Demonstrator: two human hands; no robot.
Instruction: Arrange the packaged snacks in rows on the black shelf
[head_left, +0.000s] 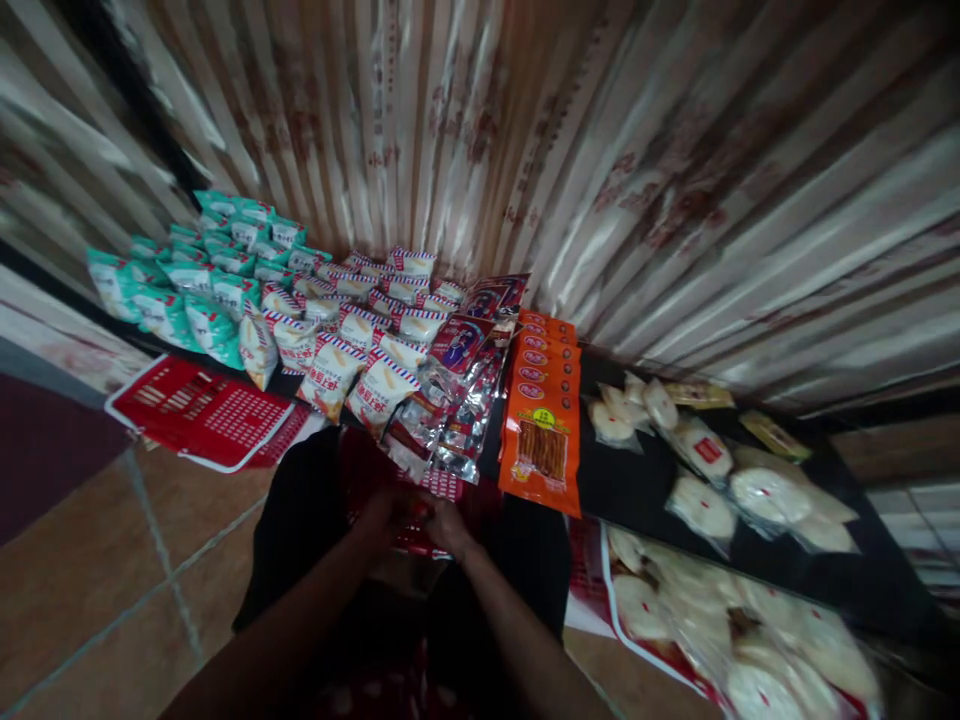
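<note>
My left hand [385,512] and my right hand [444,522] are close together, low over a red basket [361,462] between my knees. Both have curled fingers, and a small orange-red spot shows between them. Deep shadow hides what they hold. Just beyond, silver and dark red packets [459,405] lie in an overlapping pile at the black table's near edge. White snack bags [330,370] with striped tops stand to their left. Overlapping orange packets [540,430] form a column on the right, the front one showing brown sticks through its window.
Teal bags [189,285] stand in rows at the table's far left. Clear-wrapped white rounds [705,505] lie on the black tabletop [626,485] at right. Below are a red basket [206,410] at left and a bin of wrapped rounds [772,630] at right. A pleated curtain [465,130] hangs behind.
</note>
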